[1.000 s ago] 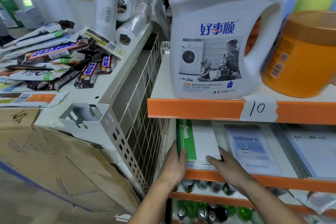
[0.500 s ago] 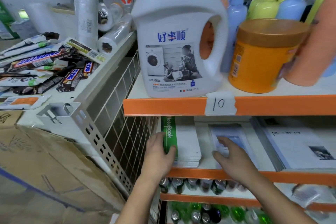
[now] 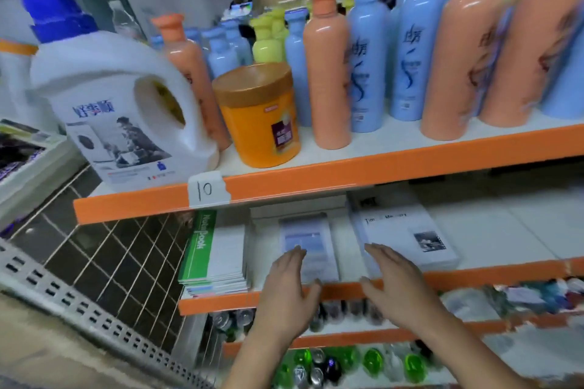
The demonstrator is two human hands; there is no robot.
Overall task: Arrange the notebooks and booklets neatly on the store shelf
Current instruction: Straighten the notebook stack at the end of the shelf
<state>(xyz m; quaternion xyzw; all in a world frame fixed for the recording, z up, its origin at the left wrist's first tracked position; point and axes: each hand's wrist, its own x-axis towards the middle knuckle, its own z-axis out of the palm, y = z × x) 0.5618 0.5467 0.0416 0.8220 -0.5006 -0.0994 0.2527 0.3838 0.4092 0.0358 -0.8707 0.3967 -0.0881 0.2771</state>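
Bare hands reach to the shelf edge [image 3: 442, 276], fingers spread, gripping nothing: left hand [image 3: 289, 286] and right hand [image 3: 396, 283] flank the middle booklets [image 3: 311, 245]. Green notebooks [image 3: 210, 257] lie stacked leftward; grey booklets [image 3: 407, 238] rightward. Bottles [image 3: 328, 73] stand above.

A single head-worn view looks forward and slightly down at a store shelf [image 3: 316, 178] from close range, tilted so the orange edges slope up to the right. It faces the notebook level [image 3: 493, 230] nearly straight on. Both forearms enter from the bottom edge, and the picture bends and blurs toward its borders.
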